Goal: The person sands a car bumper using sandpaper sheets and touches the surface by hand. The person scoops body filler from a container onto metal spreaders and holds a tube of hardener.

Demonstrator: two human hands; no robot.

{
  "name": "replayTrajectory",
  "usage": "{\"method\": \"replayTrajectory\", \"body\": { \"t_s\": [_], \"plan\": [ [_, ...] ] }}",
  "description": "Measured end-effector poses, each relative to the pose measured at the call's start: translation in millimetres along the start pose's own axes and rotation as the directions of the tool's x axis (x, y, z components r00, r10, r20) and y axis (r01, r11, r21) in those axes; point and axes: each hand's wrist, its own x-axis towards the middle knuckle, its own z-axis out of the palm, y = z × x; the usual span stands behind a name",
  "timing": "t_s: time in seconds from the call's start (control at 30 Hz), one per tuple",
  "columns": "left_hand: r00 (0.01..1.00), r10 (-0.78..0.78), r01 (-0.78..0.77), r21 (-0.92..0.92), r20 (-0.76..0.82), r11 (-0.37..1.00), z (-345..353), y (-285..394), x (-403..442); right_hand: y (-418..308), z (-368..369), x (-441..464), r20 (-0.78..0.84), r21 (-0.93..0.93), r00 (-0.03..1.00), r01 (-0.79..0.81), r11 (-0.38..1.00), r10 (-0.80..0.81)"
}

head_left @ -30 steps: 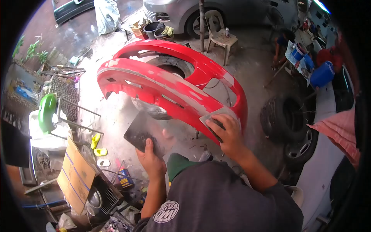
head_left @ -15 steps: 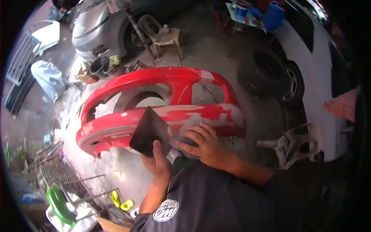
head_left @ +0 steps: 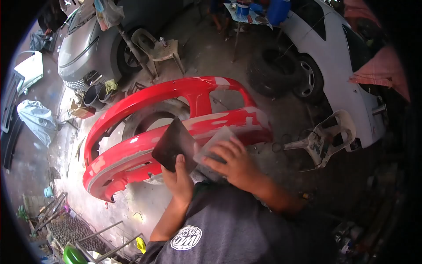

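Note:
In front of my chest, my left hand [head_left: 178, 182] grips a dark, square piece of sandpaper [head_left: 172, 143] by its lower edge, thumb on the near face. Close beside it my right hand [head_left: 239, 165] is closed on a lighter grey sheet [head_left: 220, 135], perhaps sandpaper too, with fingers spread across its face. The sheets are near each other; whether they touch is unclear. Behind both hands stands a red car bumper [head_left: 147, 138] with pale sanded or filled patches. The sheets hide part of its lower bar.
A tyre [head_left: 154, 116] lies behind the bumper openings. A plastic chair [head_left: 160, 50] stands near a silver car [head_left: 79, 55]. More tyres [head_left: 268, 75] rest by a white car [head_left: 338, 75]. An overturned chair [head_left: 323, 141] lies at right, metal frames [head_left: 103, 231] lower left.
My view has turned, so the cars, chairs and tyres sit further left in the picture. Both hands keep their sheets, and the right hand has shifted slightly, with some blur.

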Motion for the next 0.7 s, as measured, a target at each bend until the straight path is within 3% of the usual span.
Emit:
{"method": "replayTrajectory", "body": {
  "t_s": [0.1, 0.13, 0.2, 0.23, 0.27, 0.33, 0.43, 0.53, 0.63, 0.7],
  "plan": [
    [0.989, 0.078, -0.086, -0.06, -0.122, 0.994, -1, 6, -6, -7, 21, -29, 0.132, 0.095, 0.987, 0.081, 0.992, -0.093],
    [0.981, 0.084, -0.098, -0.076, -0.176, 0.992, -9, 11, -3, -5, 38, -44, 0.166, 0.185, 0.983, 0.041, 0.982, -0.073],
    [0.952, 0.197, -0.238, -0.16, -0.234, 0.958, -23, 33, 6, -3, 61, -68, 0.128, 0.485, 0.979, -0.204, 0.851, 0.161],
    [0.922, 0.239, -0.293, -0.146, -0.303, 0.945, -31, 40, 11, -1, 72, -81, 0.144, 0.619, 0.953, -0.297, 0.727, 0.267],
    [0.936, 0.212, -0.254, -0.123, -0.281, 0.959, -49, 45, 15, 0, 87, -99, 0.168, 0.736, 0.872, -0.421, 0.53, 0.459],
    [0.951, 0.142, -0.172, -0.088, -0.276, 0.981, -60, 64, 19, 7, 107, -131, 0.323, 0.865, 0.631, -0.499, 0.049, 0.705],
    [0.971, 0.035, -0.053, -0.071, -0.236, 0.996, -81, 68, 29, 24, 139, -171, 0.425, 0.905, 0.492, -0.23, -0.358, 0.76],
    [0.994, -0.013, 0.005, -0.076, -0.105, 0.997, -106, 57, 46, 13, 121, -163, 0.476, 0.811, 0.475, 0.09, -0.579, 0.74],
    [0.999, -0.029, 0.027, -0.095, -0.017, 0.995, -116, 53, 70, -3, 121, -154, 0.471, 0.792, 0.45, 0.163, -0.588, 0.759],
    [0.994, -0.106, 0.106, -0.175, 0.007, 0.979, -126, 59, 94, -23, 148, -145, 0.365, 0.862, 0.489, 0.145, -0.486, 0.793]
  ]
}}
